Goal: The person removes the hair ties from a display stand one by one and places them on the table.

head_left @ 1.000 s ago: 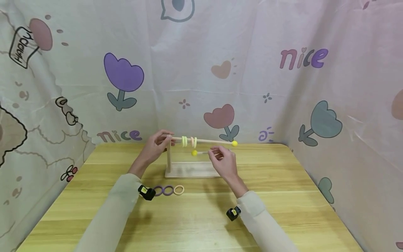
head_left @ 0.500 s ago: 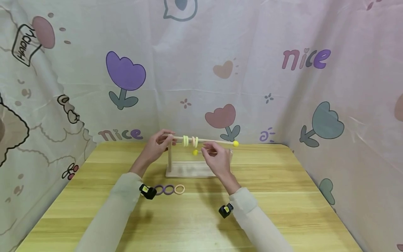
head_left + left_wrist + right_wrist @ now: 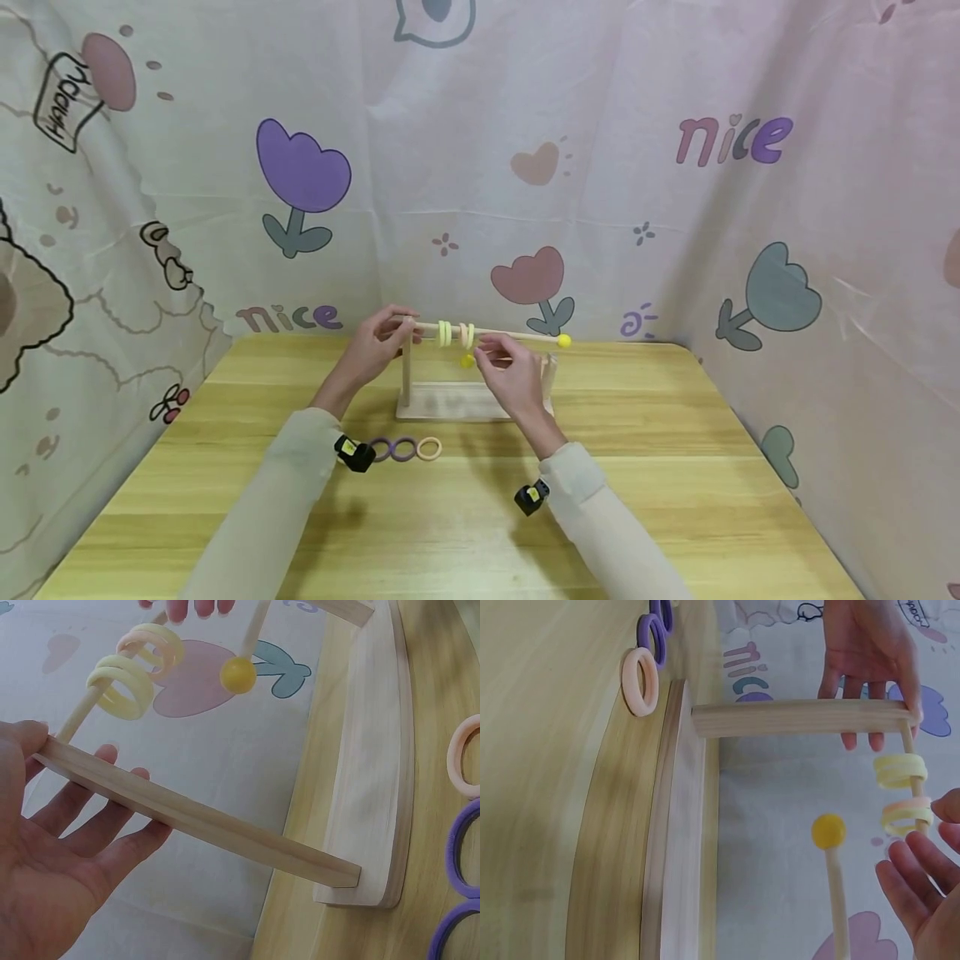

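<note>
My left hand holds the top of the left post of a wooden rack, thumb on the upper end, fingers behind it. From that post an upper dowel runs right to a yellow ball end. Two pale yellow hair ties hang on it, with a peach hair tie and another yellow one farther along. My right hand is at the dowel beside these ties; its thumb and loosely bent fingers stand apart on either side, close to the nearest tie.
A lower dowel with a yellow ball end sticks out below the upper one. The rack's base stands on the wooden table. In front lie purple hair ties and a peach one. A printed curtain hangs behind.
My right hand has moved left and slightly up, from beside the lower dowel to the hair ties on the upper dowel. My left hand keeps its hold on the post.
</note>
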Motion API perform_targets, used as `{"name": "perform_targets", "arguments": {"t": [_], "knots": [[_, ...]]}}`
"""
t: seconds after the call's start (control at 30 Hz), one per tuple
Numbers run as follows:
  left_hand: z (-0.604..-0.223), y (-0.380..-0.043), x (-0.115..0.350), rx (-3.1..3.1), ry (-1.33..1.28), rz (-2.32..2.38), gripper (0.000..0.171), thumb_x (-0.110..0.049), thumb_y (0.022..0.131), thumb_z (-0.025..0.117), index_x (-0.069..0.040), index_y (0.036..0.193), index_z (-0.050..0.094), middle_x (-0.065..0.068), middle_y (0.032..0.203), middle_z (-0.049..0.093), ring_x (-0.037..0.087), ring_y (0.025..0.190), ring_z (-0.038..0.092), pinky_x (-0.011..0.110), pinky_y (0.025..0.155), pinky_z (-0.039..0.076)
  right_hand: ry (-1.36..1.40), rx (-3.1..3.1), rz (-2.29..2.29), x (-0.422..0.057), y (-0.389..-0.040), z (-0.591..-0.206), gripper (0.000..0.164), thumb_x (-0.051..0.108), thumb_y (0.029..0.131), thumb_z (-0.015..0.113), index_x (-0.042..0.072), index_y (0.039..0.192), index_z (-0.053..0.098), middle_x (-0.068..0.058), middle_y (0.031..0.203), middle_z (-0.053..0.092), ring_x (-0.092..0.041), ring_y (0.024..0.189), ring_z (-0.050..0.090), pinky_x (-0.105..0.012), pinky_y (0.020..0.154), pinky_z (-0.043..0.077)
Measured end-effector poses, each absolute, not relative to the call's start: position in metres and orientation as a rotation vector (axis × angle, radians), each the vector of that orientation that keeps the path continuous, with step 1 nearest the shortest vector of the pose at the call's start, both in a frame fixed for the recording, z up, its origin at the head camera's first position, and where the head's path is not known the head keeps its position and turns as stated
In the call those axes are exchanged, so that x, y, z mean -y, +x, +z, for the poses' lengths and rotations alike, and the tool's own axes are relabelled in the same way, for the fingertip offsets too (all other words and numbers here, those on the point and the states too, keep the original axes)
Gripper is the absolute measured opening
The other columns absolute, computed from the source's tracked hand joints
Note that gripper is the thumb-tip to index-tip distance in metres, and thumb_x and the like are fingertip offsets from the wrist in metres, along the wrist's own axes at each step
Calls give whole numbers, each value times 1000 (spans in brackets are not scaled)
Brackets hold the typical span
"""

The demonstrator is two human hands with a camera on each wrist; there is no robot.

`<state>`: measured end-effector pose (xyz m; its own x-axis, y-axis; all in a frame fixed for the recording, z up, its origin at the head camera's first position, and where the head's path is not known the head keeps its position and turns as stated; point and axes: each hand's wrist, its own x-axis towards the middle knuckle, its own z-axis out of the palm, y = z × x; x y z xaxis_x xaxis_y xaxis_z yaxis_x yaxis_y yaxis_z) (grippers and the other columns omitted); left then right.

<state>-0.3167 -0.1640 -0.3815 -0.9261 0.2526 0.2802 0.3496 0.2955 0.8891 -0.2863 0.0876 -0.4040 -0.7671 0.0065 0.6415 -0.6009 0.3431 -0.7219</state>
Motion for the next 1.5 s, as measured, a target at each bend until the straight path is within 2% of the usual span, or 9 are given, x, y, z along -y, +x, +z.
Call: {"name": "perform_targets", "arguments": {"t": [0.3, 0.47, 0.73, 1.03, 1.23, 1.5], "knots": [[-383, -319, 164, 2468, -573, -1727, 36, -35, 109, 52, -11, 136, 58, 23, 126, 71, 40, 118, 68, 41, 91, 55, 508, 2042, 1489, -81, -290, -405, 15, 4, 88, 80, 2, 103, 77, -16, 96, 79, -31, 80, 77, -41, 74, 64], [-382, -319, 165, 2465, -582, -1725, 36, -34, 109, 51, -10, 136, 57, 24, 125, 70, 40, 118, 68, 38, 90, 55, 503, 2048, 1464, -78, -291, -404, 15, 4, 87, 80, 1, 101, 77, -16, 95, 80, -29, 79, 78, -39, 73, 65], [-384, -320, 164, 2461, -587, -1736, 37, -34, 109, 51, -10, 136, 57, 24, 126, 70, 41, 119, 68, 42, 93, 56, 431, 2037, 1419, -76, -293, -403, 13, 5, 86, 80, -1, 96, 76, -17, 90, 79, -29, 74, 77, -37, 69, 64], [-383, -320, 164, 2466, -578, -1727, 37, -35, 109, 51, -10, 136, 57, 23, 126, 70, 40, 119, 68, 39, 92, 56, 376, 2061, 1379, -73, -297, -403, 16, 12, 85, 84, 0, 93, 77, -15, 88, 80, -26, 71, 77, -25, 67, 62], [-382, -319, 165, 2455, -578, -1732, 37, -33, 109, 51, -9, 136, 57, 25, 125, 70, 41, 119, 68, 42, 94, 56, 339, 2081, 1342, -70, -297, -402, 18, 15, 84, 86, 1, 92, 78, -13, 85, 80, -25, 69, 77, -31, 66, 63], [-383, -319, 164, 2441, -585, -1745, 35, -33, 109, 52, -9, 135, 58, 25, 123, 71, 42, 118, 68, 42, 93, 57, 355, 2073, 1320, -70, -302, -406, 12, 10, 85, 83, 0, 88, 78, -13, 81, 79, -24, 69, 75, -30, 66, 63]]}}
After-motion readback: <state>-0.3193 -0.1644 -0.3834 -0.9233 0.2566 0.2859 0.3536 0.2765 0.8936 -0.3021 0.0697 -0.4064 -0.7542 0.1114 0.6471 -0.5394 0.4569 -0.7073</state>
